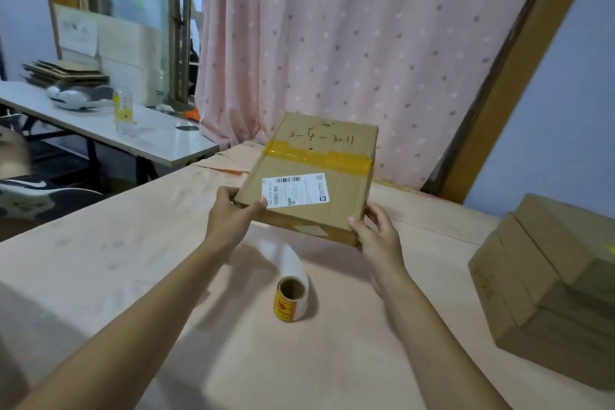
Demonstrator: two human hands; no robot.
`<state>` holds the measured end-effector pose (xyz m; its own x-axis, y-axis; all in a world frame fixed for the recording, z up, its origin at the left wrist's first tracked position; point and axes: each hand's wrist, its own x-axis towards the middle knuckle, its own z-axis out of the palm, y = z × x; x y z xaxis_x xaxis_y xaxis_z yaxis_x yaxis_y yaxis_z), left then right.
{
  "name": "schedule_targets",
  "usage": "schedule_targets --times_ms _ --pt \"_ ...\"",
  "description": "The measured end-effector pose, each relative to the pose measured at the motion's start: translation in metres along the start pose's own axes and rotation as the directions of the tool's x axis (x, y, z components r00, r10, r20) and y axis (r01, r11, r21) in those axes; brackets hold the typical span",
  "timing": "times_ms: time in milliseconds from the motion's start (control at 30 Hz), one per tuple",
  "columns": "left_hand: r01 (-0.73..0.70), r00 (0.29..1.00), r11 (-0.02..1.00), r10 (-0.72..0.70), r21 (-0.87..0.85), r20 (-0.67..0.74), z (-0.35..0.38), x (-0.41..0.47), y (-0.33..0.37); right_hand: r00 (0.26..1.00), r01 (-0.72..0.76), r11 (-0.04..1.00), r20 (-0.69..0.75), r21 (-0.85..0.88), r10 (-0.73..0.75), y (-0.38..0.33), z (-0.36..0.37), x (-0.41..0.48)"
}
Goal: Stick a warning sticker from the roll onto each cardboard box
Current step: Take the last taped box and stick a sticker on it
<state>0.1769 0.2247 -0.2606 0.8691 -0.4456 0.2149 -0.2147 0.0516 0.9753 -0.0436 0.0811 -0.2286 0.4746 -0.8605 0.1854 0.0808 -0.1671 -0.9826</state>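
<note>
Left hand [229, 214] gripped near-left corner of cardboard box [319, 210], thumb on top face beside white shipping label [294, 190], fingers curled underneath. Right hand [375, 234] gripped near-right corner, thumb on top edge, fingers wrapped round side. Box sat between both hands, tilted, top face toward person. Yellow tape band [316, 156] crossed top beyond hands. Sticker roll [291, 302] lay on table [116, 270] below and between wrists, white backing strip trailing toward box. Stack of boxes [549, 280] sat well right of right hand.
</note>
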Motion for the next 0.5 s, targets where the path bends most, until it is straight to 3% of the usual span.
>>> schedule_targets --times_ms 367,500 --pt "-0.03 0.999 0.994 0.033 -0.108 0.022 0.037 -0.123 0.023 0.991 -0.127 0.99 -0.036 0.057 0.129 0.0 -0.104 -0.061" --pt "-0.023 0.992 0.993 0.037 -0.12 0.119 0.047 -0.151 0.028 0.986 -0.126 0.985 -0.096 0.121 0.138 0.004 -0.136 -0.088"
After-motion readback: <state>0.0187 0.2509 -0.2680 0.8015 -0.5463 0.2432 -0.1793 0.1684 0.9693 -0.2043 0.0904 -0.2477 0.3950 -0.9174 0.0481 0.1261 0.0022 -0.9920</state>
